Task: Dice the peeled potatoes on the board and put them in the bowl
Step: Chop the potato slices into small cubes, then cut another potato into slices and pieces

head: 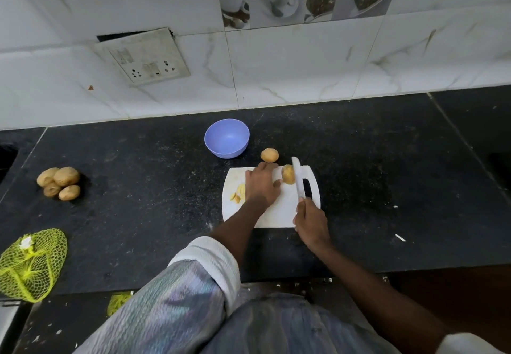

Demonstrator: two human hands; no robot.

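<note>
gripping the knife [298, 179] handle, the right hand [311, 222] sets the blade beside a potato [288, 174] on the board [276, 210]. left hand [261, 186] lies flat and relaxed on the board, hiding part of the slices [238, 194]. second potato [269, 155] sits off-board near the bowl [226, 138]. bowl contents unclear.

No legible text anywhere

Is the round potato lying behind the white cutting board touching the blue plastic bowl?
Apart. The head view shows dark countertop between the round potato and the blue plastic bowl; the potato sits off the white cutting board's far edge.
</note>
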